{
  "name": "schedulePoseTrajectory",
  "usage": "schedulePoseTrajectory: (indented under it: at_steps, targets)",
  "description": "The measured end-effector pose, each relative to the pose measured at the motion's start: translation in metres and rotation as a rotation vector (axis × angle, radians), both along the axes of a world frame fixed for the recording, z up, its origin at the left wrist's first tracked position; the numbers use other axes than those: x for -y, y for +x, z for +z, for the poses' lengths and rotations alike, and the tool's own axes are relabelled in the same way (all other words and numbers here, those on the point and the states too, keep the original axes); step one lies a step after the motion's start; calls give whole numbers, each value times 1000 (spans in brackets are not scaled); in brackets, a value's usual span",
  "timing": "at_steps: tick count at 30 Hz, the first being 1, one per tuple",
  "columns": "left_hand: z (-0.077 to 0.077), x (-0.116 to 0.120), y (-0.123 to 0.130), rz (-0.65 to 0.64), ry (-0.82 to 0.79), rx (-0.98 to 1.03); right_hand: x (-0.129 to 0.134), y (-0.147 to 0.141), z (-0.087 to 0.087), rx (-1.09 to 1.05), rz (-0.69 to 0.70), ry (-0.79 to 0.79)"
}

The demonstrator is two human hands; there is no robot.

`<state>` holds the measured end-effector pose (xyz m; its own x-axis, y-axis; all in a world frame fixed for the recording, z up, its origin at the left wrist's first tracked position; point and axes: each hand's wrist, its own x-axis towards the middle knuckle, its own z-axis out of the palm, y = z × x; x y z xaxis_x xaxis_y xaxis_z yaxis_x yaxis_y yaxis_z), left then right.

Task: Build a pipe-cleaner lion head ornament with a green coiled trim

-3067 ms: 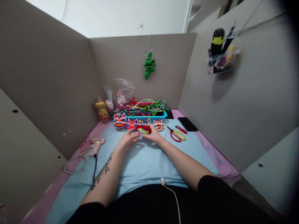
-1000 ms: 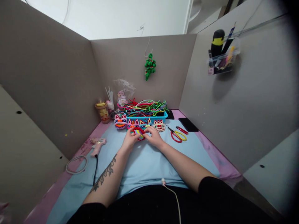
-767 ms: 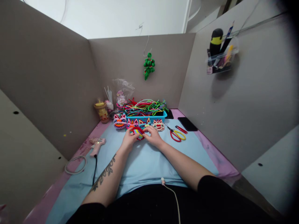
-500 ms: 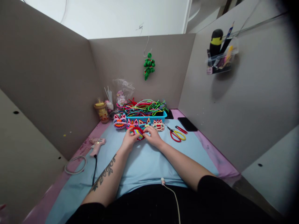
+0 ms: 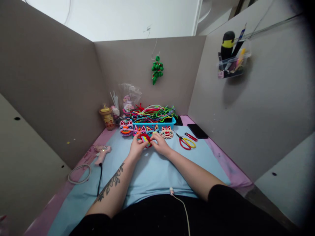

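Note:
My left hand [image 5: 136, 147] pinches the left side of a round red pipe-cleaner piece [image 5: 146, 141] with yellow, blue and pink stripes. On its right edge my right hand [image 5: 161, 144] has closed thumb and fingers. The fingers cover part of the piece. Just behind the hands stand several pipe-cleaner lion heads: a purple and orange one [image 5: 126, 128], a pink one [image 5: 139, 130], a blue one [image 5: 152, 129] and a cream and red one [image 5: 167, 132]. Behind them, a blue basket [image 5: 173, 122] is heaped with coloured pipe cleaners [image 5: 152, 113].
To the right lie red-and-yellow-handled scissors [image 5: 186, 143], a red cutter [image 5: 191, 136] and a black phone [image 5: 197, 130]. A pink glue gun [image 5: 102, 154] with its cord lies left. A lidded cup [image 5: 107, 118] stands back left. Grey partitions [image 5: 147, 91] enclose the table.
Both hands stay in nearly the same place. The red piece is tilted slightly differently between the fingers, with its stripes a little more visible.

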<state>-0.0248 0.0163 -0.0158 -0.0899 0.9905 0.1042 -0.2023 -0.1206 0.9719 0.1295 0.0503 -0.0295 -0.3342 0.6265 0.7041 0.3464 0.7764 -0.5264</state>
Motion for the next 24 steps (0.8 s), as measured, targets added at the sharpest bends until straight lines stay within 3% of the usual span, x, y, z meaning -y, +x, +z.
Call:
schedulePoseTrajectory:
  at_steps: [7,17,24]
  targets:
    - [-4,-3,-1,0,8,-26,4,-1,5,30,19,21]
    - [3,3,3,-6,-19,-6,6,1,7,65,-41,95]
    - [4,3,4,15,5,-12,6,1,7,45,7,88]
